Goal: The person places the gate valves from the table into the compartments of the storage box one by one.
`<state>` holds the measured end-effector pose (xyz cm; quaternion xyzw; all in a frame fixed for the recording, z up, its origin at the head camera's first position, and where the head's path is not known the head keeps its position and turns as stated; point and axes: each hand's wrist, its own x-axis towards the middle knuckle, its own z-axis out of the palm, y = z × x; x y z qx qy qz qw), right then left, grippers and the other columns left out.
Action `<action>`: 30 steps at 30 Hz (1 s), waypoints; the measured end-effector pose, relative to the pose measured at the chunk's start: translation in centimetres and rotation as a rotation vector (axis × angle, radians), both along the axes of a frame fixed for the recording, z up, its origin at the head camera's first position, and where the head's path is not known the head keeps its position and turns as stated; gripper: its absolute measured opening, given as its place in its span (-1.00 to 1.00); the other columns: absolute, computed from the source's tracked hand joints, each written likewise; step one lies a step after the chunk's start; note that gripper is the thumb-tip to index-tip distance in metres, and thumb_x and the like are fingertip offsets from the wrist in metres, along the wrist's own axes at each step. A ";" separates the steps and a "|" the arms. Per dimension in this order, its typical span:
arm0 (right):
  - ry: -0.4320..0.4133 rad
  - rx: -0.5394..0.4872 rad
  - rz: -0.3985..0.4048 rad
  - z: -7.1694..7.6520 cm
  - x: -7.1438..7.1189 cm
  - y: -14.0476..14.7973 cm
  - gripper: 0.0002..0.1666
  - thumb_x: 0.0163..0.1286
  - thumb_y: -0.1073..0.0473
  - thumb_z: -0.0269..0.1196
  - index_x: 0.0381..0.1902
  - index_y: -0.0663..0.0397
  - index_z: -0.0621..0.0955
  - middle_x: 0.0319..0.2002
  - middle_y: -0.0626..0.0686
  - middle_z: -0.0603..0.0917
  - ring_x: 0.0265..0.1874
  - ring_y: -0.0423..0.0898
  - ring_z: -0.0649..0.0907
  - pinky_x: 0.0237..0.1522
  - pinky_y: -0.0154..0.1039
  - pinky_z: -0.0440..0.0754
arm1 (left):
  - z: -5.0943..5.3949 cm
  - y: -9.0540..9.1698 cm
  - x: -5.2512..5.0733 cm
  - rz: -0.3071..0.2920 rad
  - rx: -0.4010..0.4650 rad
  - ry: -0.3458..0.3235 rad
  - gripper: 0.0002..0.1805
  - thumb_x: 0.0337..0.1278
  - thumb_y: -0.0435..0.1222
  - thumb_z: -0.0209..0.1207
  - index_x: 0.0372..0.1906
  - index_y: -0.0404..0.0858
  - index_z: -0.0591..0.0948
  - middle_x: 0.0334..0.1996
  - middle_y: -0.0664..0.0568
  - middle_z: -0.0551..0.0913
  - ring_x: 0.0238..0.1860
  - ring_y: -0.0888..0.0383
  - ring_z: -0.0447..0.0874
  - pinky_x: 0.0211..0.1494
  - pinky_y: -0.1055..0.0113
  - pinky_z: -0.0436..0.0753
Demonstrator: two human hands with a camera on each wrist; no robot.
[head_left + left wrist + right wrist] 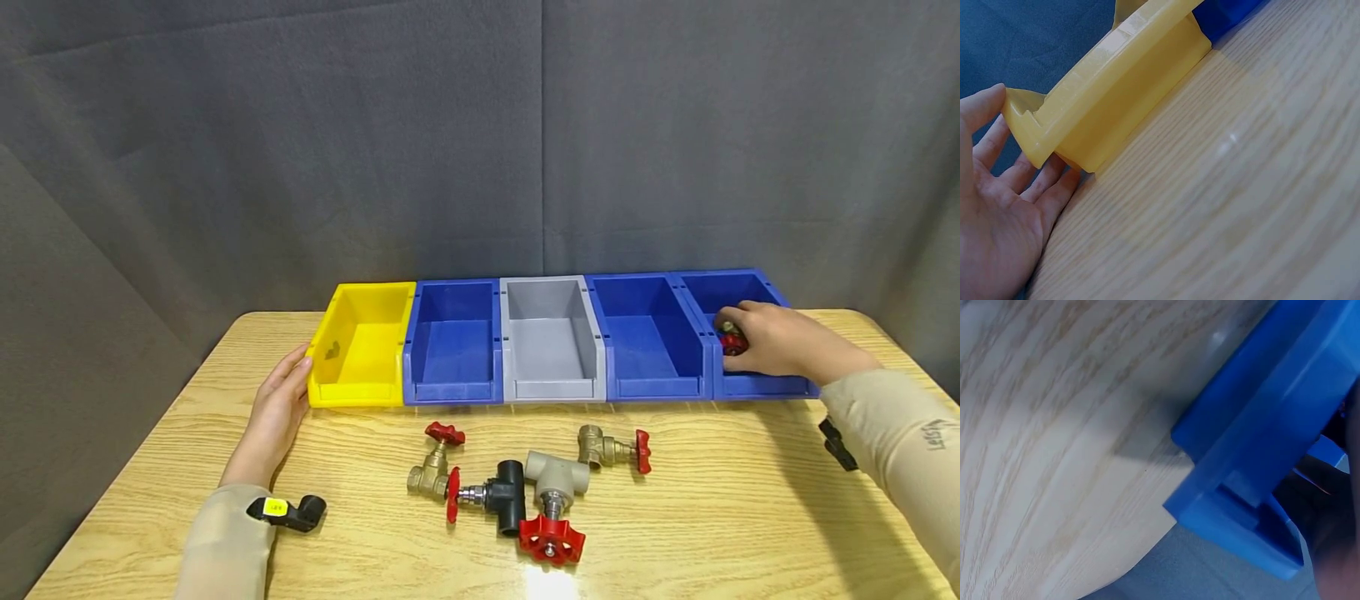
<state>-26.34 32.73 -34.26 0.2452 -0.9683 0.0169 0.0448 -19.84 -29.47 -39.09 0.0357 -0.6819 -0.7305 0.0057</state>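
My right hand (776, 340) reaches into the far-right blue bin (765, 386) and grips a brass valve with a red handwheel (732, 343); the fingers hide part of it. In the right wrist view, the blue bin's front lip (1254, 437) fills much of the picture and the hand is dark at the edge. My left hand (277, 408) touches the outer side of the yellow bin (356, 395). The left wrist view shows its thumb at the rim's corner and the fingers, fairly straight, against the side wall.
Between the end bins stand a blue bin (453, 392), a grey bin (555, 389) and another blue bin (654, 387). On the wooden table lie two brass valves (431, 473) (603, 448), a black tee valve (508, 497) and a beige tee valve (557, 477). A grey curtain (450, 150) hangs behind.
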 end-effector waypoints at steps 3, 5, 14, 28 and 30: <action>-0.017 0.015 -0.010 -0.2 0.0 -0.2 -0.32 0.03 -0.03 0.48 -0.04 0.38 0.59 -0.34 0.14 0.59 -0.34 0.06 0.60 -0.26 0.10 0.60 | 0.0 0.0 0.0 -0.001 -0.005 0.001 -0.28 0.51 -0.01 -0.05 0.57 -0.22 0.06 0.48 -0.04 0.13 0.44 0.15 0.18 0.45 0.35 0.22; -0.028 0.025 -0.022 -0.2 0.0 -0.4 -0.25 0.05 -0.05 0.48 0.02 0.44 0.57 -0.26 0.23 0.62 -0.27 0.15 0.63 -0.17 0.17 0.60 | 0.0 0.0 0.0 -0.002 -0.008 0.004 -0.28 0.51 -0.01 -0.05 0.57 -0.22 0.05 0.49 -0.05 0.12 0.45 0.14 0.17 0.46 0.34 0.22; -0.074 0.012 -0.061 -0.5 -0.2 -0.5 -0.18 0.08 -0.06 0.46 0.11 0.49 0.53 -0.17 0.31 0.64 -0.19 0.20 0.62 -0.08 0.20 0.57 | 0.1 0.1 0.1 0.004 -0.017 0.001 -0.28 0.51 0.00 -0.06 0.57 -0.22 0.05 0.50 -0.06 0.12 0.46 0.14 0.16 0.46 0.35 0.21; -0.102 0.004 -0.059 -0.1 -0.3 -0.8 -0.25 0.05 0.04 0.45 0.08 0.48 0.56 -0.19 0.31 0.66 -0.13 0.26 0.63 -0.03 0.22 0.55 | 0.0 0.1 0.1 0.004 -0.011 0.008 -0.27 0.49 0.00 -0.02 0.57 -0.21 0.08 0.48 -0.04 0.14 0.42 0.18 0.21 0.40 0.42 0.28; -0.113 0.010 -0.057 0.0 -0.4 -0.9 -0.24 0.04 0.06 0.46 0.09 0.51 0.55 -0.15 0.36 0.66 -0.07 0.33 0.62 0.02 0.26 0.53 | 0.0 0.1 0.2 0.004 -0.013 0.011 -0.26 0.49 0.01 -0.02 0.57 -0.21 0.08 0.48 -0.04 0.15 0.41 0.19 0.22 0.39 0.43 0.29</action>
